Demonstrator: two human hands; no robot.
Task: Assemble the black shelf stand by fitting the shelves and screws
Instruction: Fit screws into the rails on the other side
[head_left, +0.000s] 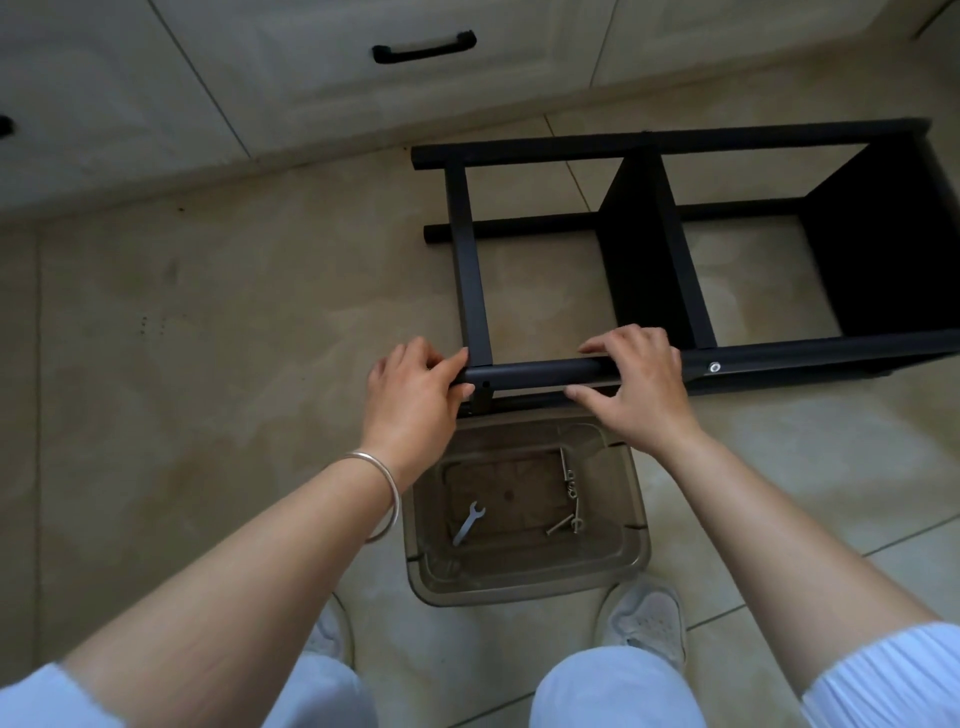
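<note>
We see the black shelf stand (675, 249) lying on its side on tiled floor (208, 338), w/ two shelves (641, 260) fitted. L hand (415, 389) grips the near tube (530, 373) at its end; R hand (636, 384) is curled over the same tube, hands apart. Screw head (715, 367) in the tube just right of R hand. Below, a clear plastic bin (524, 577) holds a small wrench (467, 522) and screws (569, 506), prob. w/ washers; too small to tell. Bangle (382, 493) on L wrist.

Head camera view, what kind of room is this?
Probably a home kitchen: cream cabinets with a black handle stand along a beige tiled floor, where the black shelf stand lies.
</note>
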